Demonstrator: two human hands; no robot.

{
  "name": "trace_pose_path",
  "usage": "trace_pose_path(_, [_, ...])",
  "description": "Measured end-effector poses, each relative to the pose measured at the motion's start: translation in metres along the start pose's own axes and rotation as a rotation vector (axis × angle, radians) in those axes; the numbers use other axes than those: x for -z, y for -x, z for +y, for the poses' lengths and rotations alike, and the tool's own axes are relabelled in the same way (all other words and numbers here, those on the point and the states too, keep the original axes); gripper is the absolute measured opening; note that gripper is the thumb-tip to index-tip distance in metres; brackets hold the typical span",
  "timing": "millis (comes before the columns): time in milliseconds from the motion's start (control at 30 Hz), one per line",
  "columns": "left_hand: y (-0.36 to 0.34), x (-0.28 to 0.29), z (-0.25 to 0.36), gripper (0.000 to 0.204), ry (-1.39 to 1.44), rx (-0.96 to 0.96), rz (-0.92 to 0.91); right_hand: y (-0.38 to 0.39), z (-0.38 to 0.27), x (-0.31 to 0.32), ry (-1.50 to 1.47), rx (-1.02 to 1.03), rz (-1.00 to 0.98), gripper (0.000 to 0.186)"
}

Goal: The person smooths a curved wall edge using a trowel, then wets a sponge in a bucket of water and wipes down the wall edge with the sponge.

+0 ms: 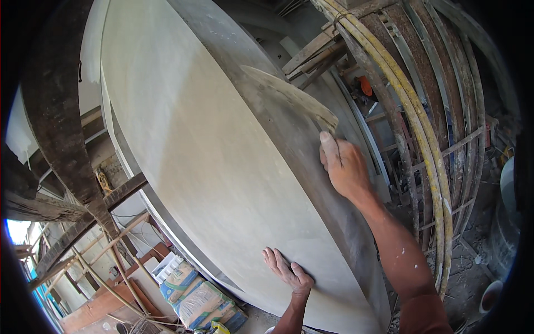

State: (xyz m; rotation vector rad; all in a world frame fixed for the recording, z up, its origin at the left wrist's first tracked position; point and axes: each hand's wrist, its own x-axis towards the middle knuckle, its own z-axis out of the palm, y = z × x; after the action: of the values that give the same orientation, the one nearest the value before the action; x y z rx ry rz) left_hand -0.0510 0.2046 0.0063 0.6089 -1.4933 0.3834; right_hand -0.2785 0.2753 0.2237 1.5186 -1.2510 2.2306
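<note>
A tall plastered wall, smooth and pale grey, fills the middle, with a sharp corner edge running down its right side. Around that corner lies a darker, narrower plastered face. My right hand is closed round the handle of a plastering trowel; the fingers hide the handle. Its long, dusty blade points up and left over the narrow face, slightly blurred. Lower down, my left hand lies against the broad face near the corner, fingers stretched out and holding nothing.
Scaffold frames with yellow poles stand close on the right. Stacked cement bags sit at the lower left, beside bamboo poles. A dark timber beam crosses the upper left. An orange object shows behind the scaffold.
</note>
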Motion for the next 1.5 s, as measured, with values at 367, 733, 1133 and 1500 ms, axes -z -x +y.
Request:
trace_pose_path(367, [0.0, 0.001, -0.001, 0.059, 0.015, 0.02, 0.043, 0.068, 0.031, 0.008, 0.01, 0.004, -0.024, 0.05])
trace_pose_path(733, [-0.001, 0.0, 0.0, 0.059, 0.02, -0.01, 0.043, 0.041, 0.027, 0.008, -0.07, 0.112, -0.051, 0.049])
trace_pose_path(1133, [0.002, 0.002, 0.001, 0.059, 0.027, 0.005, 0.058, -0.04, -0.012, -0.005, 0.024, -0.038, -0.047, 0.055])
trace_pose_path(1500, [0.001, 0.003, -0.001, 0.06, -0.009, -0.002, 0.014, -0.014, -0.014, -0.003, -0.036, 0.138, -0.031, 0.053])
